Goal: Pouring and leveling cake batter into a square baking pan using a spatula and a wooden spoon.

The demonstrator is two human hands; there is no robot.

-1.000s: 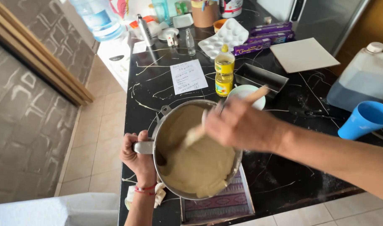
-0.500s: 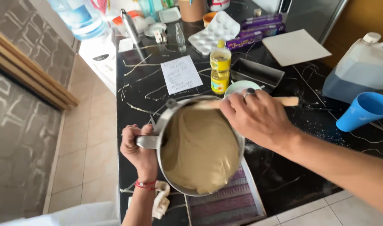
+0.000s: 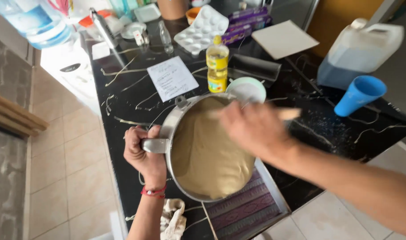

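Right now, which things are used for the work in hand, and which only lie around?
In use: left hand gripping metal bowl of batter; right hand holding wooden spoon.

Lying about: oil bottle, paper note, blue cup, egg tray, white jug.

There is a single view, from a camera on the person's head, looking steeply down and slightly forward. It sits close above the bowl (image 3: 203,151) and both hands, taking in the black counter (image 3: 123,102) beyond and tiled floor (image 3: 74,164) along the left.
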